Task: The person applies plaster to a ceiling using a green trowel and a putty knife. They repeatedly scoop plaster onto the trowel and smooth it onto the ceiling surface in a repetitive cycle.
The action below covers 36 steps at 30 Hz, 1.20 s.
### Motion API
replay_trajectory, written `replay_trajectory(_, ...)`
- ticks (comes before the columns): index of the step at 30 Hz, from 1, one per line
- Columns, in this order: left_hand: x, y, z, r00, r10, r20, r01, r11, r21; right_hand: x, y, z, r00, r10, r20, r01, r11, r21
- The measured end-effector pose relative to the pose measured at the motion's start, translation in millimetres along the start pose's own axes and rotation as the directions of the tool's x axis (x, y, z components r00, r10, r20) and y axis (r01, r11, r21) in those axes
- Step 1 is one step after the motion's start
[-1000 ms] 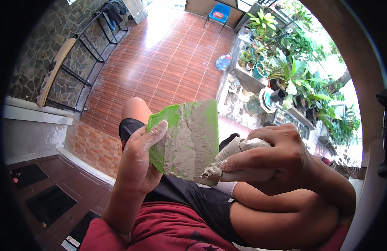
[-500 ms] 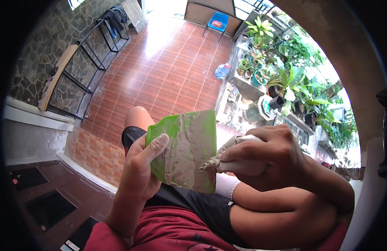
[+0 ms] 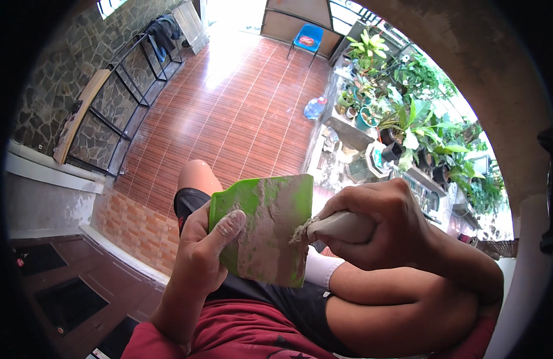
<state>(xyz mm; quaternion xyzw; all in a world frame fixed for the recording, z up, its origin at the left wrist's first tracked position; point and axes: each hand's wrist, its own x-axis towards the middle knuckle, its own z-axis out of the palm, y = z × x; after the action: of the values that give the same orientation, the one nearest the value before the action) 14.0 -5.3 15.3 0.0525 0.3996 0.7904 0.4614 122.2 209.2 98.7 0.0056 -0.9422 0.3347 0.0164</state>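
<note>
Paste [image 3: 273,239], grey and ridged, is coating most of a green board [image 3: 233,196] that is tilting above dark shorts [image 3: 297,304]. The left hand [image 3: 201,248] is pinching the board's left side, its thumb lying across the front while the other fingers are mostly hiding behind. The right hand [image 3: 387,221] is gripping a pale, tapered thing [image 3: 343,229], covering so much of it that its kind is hard to make out; the narrow end is touching paste at the board's right edge. The board is partly hiding a white sock [image 3: 321,267], and the lower edge is cutting off a red shirt [image 3: 246,329].
</note>
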Motion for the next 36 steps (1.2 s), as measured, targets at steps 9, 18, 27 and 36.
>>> replay_trajectory(9, -0.6, 1.4, -1.7, 0.997, -0.046, 0.059, 0.045, 0.999, 0.014, 0.8, 0.4, -2.9, 0.990, 0.136, -0.030, -0.135, 0.991, 0.027)
replay_trajectory(18, 4.7, 0.9, -9.8, 0.991, -0.122, 0.061, 0.125, 0.992, -0.036, 2.0, 3.9, -0.7, 0.976, 0.155, -0.150, -0.136, 0.982, 0.130)
replay_trajectory(27, 10.1, -9.5, -15.7, 0.978, -0.195, 0.071, 0.202, 0.974, -0.104, 4.6, 0.7, -0.8, 0.971, 0.057, -0.232, -0.012, 0.982, 0.190)
replay_trajectory(36, 9.6, -13.4, -18.0, 0.969, -0.232, 0.089, 0.246, 0.944, -0.222, 7.0, 6.6, 6.2, 0.947, -0.179, -0.268, 0.171, 0.984, -0.055)
